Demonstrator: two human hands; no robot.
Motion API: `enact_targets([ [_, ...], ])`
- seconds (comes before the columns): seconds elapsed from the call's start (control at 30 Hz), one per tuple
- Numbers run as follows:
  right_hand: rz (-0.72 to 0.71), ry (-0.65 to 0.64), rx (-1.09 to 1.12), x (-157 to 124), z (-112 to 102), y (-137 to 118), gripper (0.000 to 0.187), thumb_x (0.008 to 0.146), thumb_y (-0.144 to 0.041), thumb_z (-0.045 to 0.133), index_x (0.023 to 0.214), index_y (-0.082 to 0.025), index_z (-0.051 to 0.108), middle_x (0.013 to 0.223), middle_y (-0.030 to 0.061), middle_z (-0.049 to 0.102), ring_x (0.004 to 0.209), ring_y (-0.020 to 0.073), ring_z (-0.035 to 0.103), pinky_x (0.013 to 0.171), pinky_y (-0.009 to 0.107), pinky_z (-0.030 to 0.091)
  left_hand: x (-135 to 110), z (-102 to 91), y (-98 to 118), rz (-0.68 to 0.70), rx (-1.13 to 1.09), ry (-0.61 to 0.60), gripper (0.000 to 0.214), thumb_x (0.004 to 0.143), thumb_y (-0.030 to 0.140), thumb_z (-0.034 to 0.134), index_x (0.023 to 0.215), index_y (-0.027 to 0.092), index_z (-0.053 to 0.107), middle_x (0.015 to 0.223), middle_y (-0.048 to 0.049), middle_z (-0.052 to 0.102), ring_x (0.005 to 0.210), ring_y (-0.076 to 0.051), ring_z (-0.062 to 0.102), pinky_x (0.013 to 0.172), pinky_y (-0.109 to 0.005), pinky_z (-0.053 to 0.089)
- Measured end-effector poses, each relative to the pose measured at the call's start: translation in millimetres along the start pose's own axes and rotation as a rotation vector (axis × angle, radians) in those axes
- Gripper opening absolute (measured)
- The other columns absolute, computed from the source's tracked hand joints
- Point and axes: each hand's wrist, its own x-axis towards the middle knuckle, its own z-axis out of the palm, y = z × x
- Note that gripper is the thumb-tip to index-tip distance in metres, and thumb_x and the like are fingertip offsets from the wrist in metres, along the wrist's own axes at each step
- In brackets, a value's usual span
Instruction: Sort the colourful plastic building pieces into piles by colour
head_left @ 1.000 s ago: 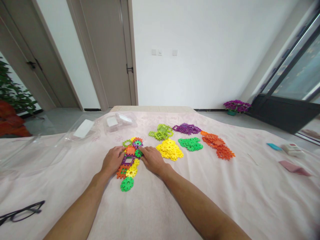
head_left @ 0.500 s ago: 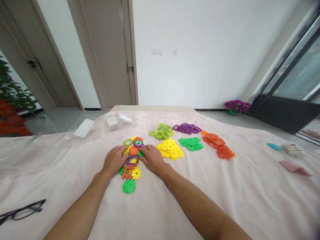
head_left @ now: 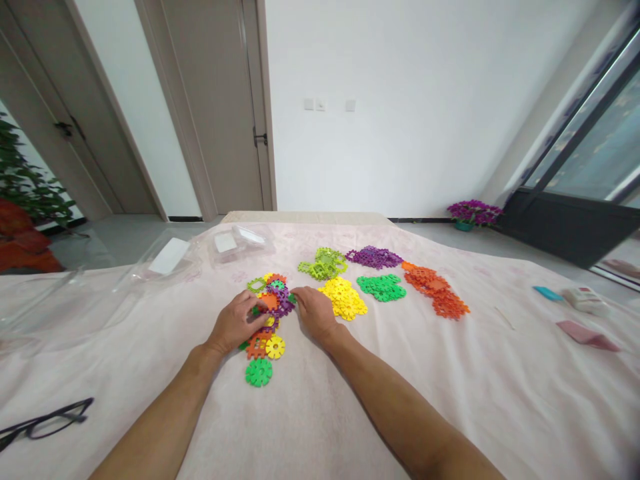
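A small heap of mixed plastic snowflake building discs lies between my hands. In it I see an orange piece (head_left: 270, 302), purple pieces (head_left: 285, 303) and yellow ones. My left hand (head_left: 235, 325) bends over the heap's left side, its forefinger and thumb around a green disc (head_left: 256, 310) that is mostly hidden. On the other side, my right hand (head_left: 315, 312) pinches another green disc (head_left: 293, 299) at its fingertips. Below the heap are an orange lattice piece (head_left: 257, 345), a yellow disc (head_left: 275, 347) and a loose green disc (head_left: 259, 373).
Beyond my right hand lie piles of one colour each: lime (head_left: 325, 264), purple (head_left: 375, 257), yellow (head_left: 345, 299), green (head_left: 383, 287) and orange (head_left: 435, 288). Clear plastic boxes (head_left: 165, 257) stand at the left. Eyeglasses (head_left: 50, 423) rest near the front left.
My right hand has shifted slightly right with a green disc, and purple pieces now show more in the heap. My left hand has moved a little right and down.
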Motion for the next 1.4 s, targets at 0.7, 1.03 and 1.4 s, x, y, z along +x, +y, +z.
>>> enact_targets([
  [0.7,0.485,0.371,-0.154,5,-87,102,0.034,0.088,-0.012,0.047,0.105,-0.019,0.076,0.115,0.0102,0.07,0.11,0.0235,0.059,0.096,0.034,0.043,1,6.4,-3,-0.229,-0.193,0.115,0.011,0.087,0.032,0.057,0.092,0.022,0.058,0.094,-0.0012,0.065,0.074,-0.015,0.063,0.073,-0.029,0.053],
  [1.03,-0.125,-0.226,0.139,1,-38,-3,0.028,0.085,-0.038,0.072,0.109,-0.026,0.074,0.1,0.0013,0.071,0.082,0.0153,0.063,0.072,0.025,0.044,-1,1.6,0,-0.29,-0.097,0.281,0.016,0.091,0.032,0.052,0.098,0.022,0.062,0.101,-0.0036,0.069,0.079,-0.017,0.065,0.082,-0.032,0.053],
  [1.4,-0.082,-0.351,0.153,-6,-29,-17,0.015,0.078,-0.027,0.078,0.088,-0.02,0.07,0.08,-0.0037,0.066,0.067,0.011,0.053,0.059,0.022,0.03,2,2.6,-5,-0.186,-0.003,0.127,0.018,0.09,0.03,0.051,0.097,0.023,0.066,0.105,-0.006,0.069,0.104,-0.023,0.064,0.097,-0.039,0.049],
])
